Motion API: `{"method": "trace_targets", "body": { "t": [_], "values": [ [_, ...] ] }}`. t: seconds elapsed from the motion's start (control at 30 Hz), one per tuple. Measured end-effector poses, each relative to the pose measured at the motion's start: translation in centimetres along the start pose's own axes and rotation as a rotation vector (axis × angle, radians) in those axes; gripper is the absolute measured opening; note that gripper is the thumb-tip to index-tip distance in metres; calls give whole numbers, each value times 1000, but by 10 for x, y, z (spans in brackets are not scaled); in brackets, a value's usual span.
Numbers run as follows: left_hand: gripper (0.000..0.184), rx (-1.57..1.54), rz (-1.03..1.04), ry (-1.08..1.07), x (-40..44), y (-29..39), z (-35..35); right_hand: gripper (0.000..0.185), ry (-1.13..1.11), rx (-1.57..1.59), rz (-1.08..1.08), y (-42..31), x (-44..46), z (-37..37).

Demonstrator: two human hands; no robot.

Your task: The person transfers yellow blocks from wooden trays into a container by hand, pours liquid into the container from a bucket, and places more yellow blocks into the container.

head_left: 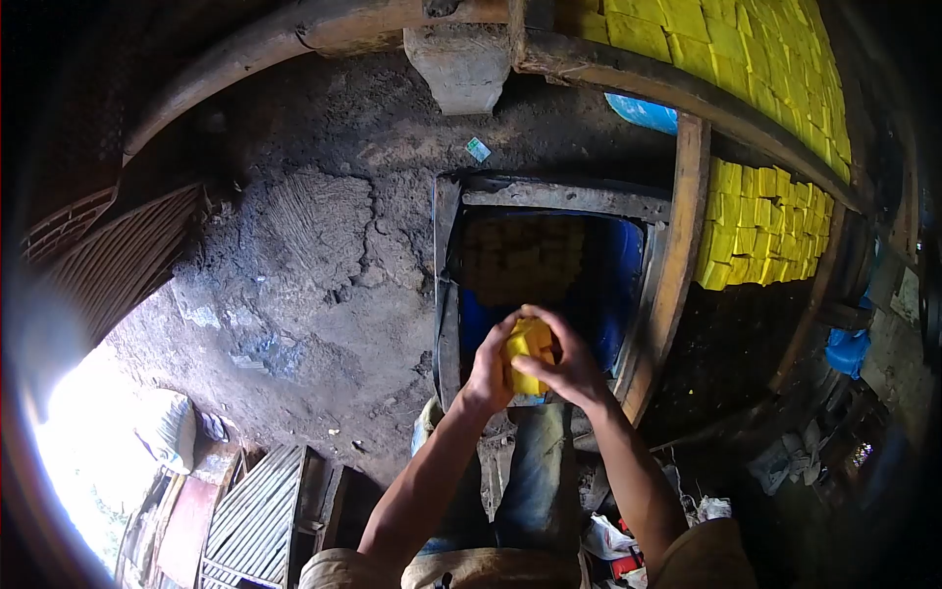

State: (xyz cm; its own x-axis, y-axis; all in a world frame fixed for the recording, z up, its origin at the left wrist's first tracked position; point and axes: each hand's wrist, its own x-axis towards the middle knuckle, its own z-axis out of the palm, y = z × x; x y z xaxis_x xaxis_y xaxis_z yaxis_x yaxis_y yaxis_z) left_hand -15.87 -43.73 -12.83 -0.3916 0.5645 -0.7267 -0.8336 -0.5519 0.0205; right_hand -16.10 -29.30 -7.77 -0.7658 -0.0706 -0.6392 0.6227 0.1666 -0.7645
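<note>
Yellow blocks (pixel 530 340) partly behind right hand (pixel 577 367)

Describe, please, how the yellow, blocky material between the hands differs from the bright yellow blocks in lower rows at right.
The yellow, blocky material is clasped between the left hand and right hand; the bright yellow blocks lie untouched in close rows. The material is a small handful; the blocks are many. The material shows over the wooden-framed container; the blocks sit farther right. Both are yellow and angular.
</note>
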Motion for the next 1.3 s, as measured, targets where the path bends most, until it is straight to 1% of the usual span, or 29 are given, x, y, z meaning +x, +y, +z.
{"method": "trace_targets", "body": {
  "t": [0.07,0.13,0.17,0.2,0.23,0.27,0.3,0.33,0.37,0.4,0.47,0.5,0.63,0.73,0.8,0.87,0.9,0.93,1.0,1.03,1.07,1.1,1.13,1.17,1.2,1.27,1.3],
  "values": [
    [54,-2,-100,89,19,2,-2,53,107,-241,-118,16,13,5],
    [54,47,-102,105,25,8,-8,44,-15,73,182,15,38,-6],
    [54,94,-108,124,24,10,-13,41,42,214,202,32,56,-4],
    [49,90,-145,207,14,20,-3,40,78,284,188,45,76,-7],
    [45,104,-170,224,11,21,-6,42,169,137,148,54,93,-8],
    [41,120,-195,238,9,20,-10,42,267,-112,58,79,117,-6],
    [41,123,-196,236,4,22,-11,42,388,-371,-4,103,140,-5],
    [41,87,-157,181,-2,26,-10,42,448,-549,-6,127,165,-2],
    [46,50,-118,126,-6,27,-10,43,433,-625,33,147,184,3],
    [46,53,-117,120,-5,24,-14,43,395,-675,85,164,200,11],
    [36,65,2,16,-6,14,-22,43,317,-752,173,192,218,30],
    [37,57,17,47,-6,7,-25,43,300,-781,201,203,222,38],
    [35,166,35,48,-20,7,-16,44,278,-822,251,203,221,47],
    [36,129,59,55,-19,7,-19,45,275,-826,257,202,219,40],
    [34,121,92,64,-11,9,-15,46,268,-826,258,203,220,37],
    [26,101,113,88,-1,15,-9,46,258,-822,257,201,219,34],
    [26,100,134,137,6,14,-8,46,259,-814,256,205,218,31],
    [26,101,136,135,13,16,-8,47,253,-808,246,207,219,28],
    [27,152,190,226,27,14,-10,47,237,-781,225,195,206,17],
    [29,217,227,185,37,9,-25,48,228,-757,207,186,195,10],
    [29,214,230,187,45,8,-32,48,224,-724,190,173,179,3],
    [31,289,247,172,51,7,-36,48,218,-596,171,156,159,-3],
    [33,364,263,156,57,5,-42,48,208,-383,165,132,136,-8],
    [36,539,311,65,64,1,-54,49,188,-150,167,106,111,-10],
    [36,537,314,66,68,3,-48,49,242,384,147,73,89,-6],
    [40,419,293,78,78,3,-23,57,63,690,96,66,68,6],
    [39,305,282,168,81,-1,-8,58,72,667,102,60,61,10]
  ]
}}
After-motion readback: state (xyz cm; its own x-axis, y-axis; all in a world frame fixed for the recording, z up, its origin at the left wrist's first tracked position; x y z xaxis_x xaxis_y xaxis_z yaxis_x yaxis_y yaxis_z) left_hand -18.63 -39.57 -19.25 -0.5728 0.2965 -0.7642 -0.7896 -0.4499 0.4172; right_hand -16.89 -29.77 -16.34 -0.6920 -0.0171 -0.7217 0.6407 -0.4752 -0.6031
